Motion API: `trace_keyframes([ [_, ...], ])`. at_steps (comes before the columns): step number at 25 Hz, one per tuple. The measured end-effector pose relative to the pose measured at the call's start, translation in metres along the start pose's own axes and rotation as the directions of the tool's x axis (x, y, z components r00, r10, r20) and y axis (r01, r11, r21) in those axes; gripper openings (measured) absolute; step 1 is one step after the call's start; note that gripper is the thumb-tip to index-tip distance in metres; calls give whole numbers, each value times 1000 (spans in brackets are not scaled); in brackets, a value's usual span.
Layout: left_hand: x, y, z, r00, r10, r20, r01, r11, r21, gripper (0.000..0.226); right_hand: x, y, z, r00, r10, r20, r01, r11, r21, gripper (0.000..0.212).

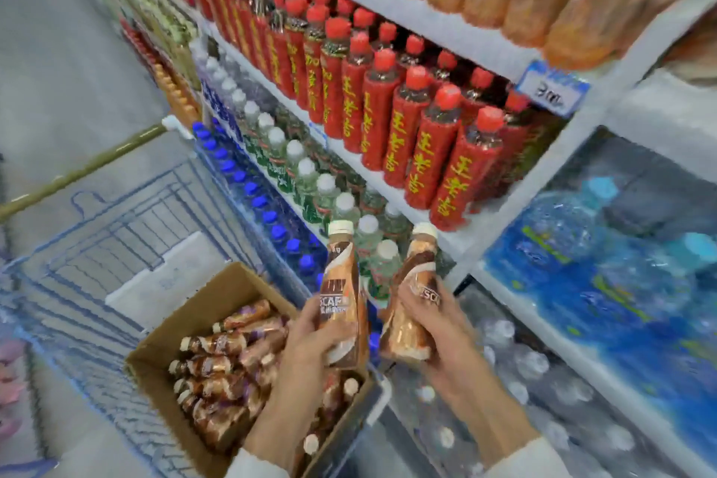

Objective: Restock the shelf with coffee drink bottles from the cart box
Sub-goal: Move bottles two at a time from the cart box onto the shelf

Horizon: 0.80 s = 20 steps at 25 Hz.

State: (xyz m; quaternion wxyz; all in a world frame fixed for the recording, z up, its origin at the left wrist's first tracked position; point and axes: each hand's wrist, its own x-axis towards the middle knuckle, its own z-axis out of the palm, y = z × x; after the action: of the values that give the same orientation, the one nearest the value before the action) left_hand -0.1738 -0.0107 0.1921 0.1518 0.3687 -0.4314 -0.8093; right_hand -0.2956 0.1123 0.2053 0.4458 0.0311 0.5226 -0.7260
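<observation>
Two coffee drink bottles are held above the cart box (217, 295), one in each hand. The left bottle (341, 275) is gripped by the left hand (310, 338): the fingers are curled round its lower body, and the cream cap stands well above the fingertips. The right bottle (417, 272) is gripped likewise by the right hand (438, 326), with the fingers wrapped across the label at the waist and the base just below them, by the palm. Both bottles are tilted a little, necks pointed toward the shelf (458, 241) beyond the fingertips. Many more bottles are seen lying on their sides in the box, below and behind the left wrist.

The bottles are judged to be full, hence fairly heavy for their size, with the weight carried low in the body. The plastic wall is probably stiff enough to be squeezed firmly without buckling, and little fragility is expected. The glossy sleeve may be slippery, so hold is best taken at the narrowed waist, as is done here, not at the cap or neck.

Just past the fingertips, the rows are filled with white-capped bottles (326, 186), and higher up with red-capped bottles (415, 151). No free slot for the coffee drinks can be made out.
</observation>
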Motion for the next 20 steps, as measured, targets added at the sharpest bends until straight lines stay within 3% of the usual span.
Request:
trace_keyframes([
  [5,-35,5,116,971,20,237,-43,995,93,39,-82,-71,-82,969,-245,18,245,969,-31,91],
  [8,-59,4,177,924,52,378,-100,989,109,46,-126,-97,-120,910,-414,2,412,906,-97,92],
  [11,-83,-4,230,874,78,480,-147,983,108,43,-168,-122,-155,833,-552,-26,539,822,-181,83],
  [14,-98,-8,274,823,109,558,-193,977,94,35,-201,-147,-181,753,-655,-61,625,741,-245,86],
  [17,-99,1,315,751,152,643,-260,963,75,41,-223,-177,-193,675,-731,-104,673,667,-320,87],
  [20,-88,21,358,664,239,708,-392,918,57,37,-227,-213,-198,552,-818,-162,712,564,-418,85],
])
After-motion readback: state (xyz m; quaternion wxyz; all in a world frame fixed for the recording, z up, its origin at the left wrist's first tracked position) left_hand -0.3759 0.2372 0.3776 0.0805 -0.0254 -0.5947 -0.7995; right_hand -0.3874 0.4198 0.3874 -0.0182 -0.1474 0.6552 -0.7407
